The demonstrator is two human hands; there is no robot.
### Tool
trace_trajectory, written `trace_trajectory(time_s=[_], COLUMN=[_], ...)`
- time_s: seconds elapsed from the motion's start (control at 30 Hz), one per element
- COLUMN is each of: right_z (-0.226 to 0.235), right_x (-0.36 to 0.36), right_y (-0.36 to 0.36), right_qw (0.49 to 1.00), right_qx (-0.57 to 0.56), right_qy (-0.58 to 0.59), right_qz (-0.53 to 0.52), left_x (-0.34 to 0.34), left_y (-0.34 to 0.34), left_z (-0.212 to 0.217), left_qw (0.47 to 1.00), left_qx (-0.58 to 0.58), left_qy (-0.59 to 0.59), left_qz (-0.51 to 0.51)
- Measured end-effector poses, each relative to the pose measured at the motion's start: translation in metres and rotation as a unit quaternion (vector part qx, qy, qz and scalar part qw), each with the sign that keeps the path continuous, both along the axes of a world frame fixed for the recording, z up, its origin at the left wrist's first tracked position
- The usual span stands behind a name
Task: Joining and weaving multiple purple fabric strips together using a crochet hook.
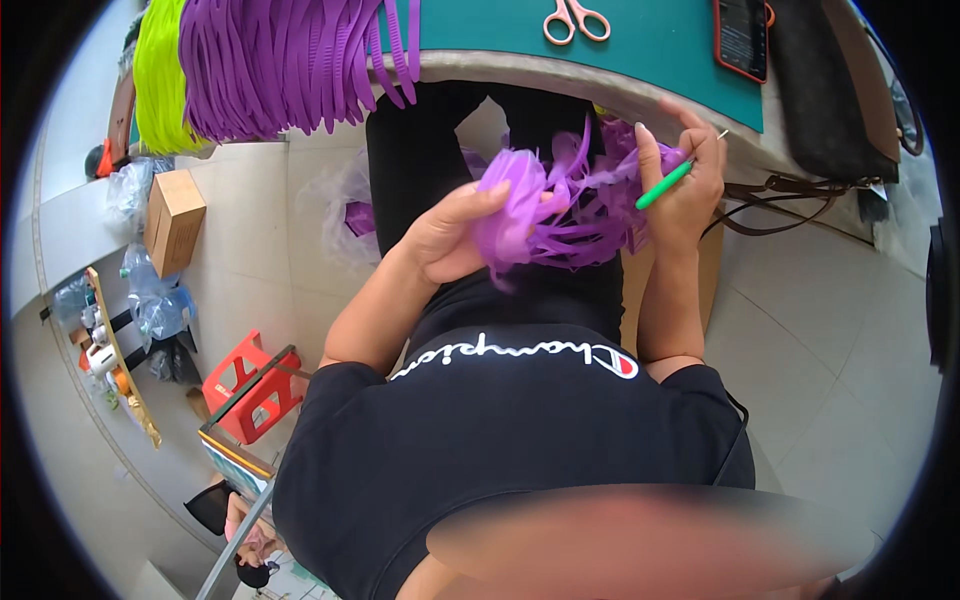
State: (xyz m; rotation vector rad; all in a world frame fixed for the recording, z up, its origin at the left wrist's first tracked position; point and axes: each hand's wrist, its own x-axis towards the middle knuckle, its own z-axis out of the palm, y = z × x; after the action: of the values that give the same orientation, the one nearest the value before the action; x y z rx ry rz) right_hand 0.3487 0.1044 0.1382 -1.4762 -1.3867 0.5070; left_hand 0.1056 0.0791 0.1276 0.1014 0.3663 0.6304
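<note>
A loose bundle of thin, translucent purple strips (515, 215) hangs over my lap, below the table's edge. My left hand (455, 235) is closed round its left end, thumb on top. At its right end, my right hand (688, 185) holds a slim tool with a green handle (665, 186); a thin metal tip sticks out past the fingers. The index finger of that hand points up toward the table edge. Purple strips touch the right palm, but whether the fingers also pinch them is hidden.
On the table's green mat (480, 25) lie pink-handled scissors (575, 20) and a phone (741, 38). Purple strips (270, 70) and yellow-green strips (160, 80) hang over its left edge. A dark bag (835, 90) sits right. A cardboard box (174, 222) and red stool (255, 388) stand left.
</note>
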Motion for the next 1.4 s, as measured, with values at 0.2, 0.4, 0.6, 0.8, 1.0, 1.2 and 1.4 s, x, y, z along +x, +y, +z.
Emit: trace_trajectory(time_s=[0.2,0.4,0.6,0.8,1.0,1.2,1.4], right_z=[-0.021,-0.026,-0.027,-0.023,-0.017,-0.011,0.065], right_x=[-0.005,-0.027,-0.03,-0.031,-0.028,0.015,0.109], right_y=[-0.009,-0.024,-0.011,0.001,0.009,0.034,0.116], right_qw=[0.999,0.941,0.945,0.947,0.964,0.995,0.968], right_qx=[0.033,-0.192,-0.074,-0.07,-0.032,0.089,0.043], right_qy=[0.036,0.195,0.265,0.209,0.115,0.03,-0.215], right_qz=[0.0,0.2,0.178,0.233,0.236,0.028,-0.125], left_x=[0.024,0.035,0.006,0.006,0.012,0.013,0.019], left_y=[0.0,0.007,0.011,0.006,0.018,0.008,0.003], left_z=[-0.007,-0.013,-0.042,-0.049,-0.039,-0.039,-0.036], left_qw=[0.993,0.963,0.984,0.981,0.978,0.91,0.916], left_qx=[0.008,0.131,-0.025,-0.18,0.067,0.243,0.269], left_qy=[0.103,0.197,0.167,-0.075,0.196,0.33,0.298], left_qz=[0.051,0.128,0.063,-0.006,0.031,0.056,0.011])
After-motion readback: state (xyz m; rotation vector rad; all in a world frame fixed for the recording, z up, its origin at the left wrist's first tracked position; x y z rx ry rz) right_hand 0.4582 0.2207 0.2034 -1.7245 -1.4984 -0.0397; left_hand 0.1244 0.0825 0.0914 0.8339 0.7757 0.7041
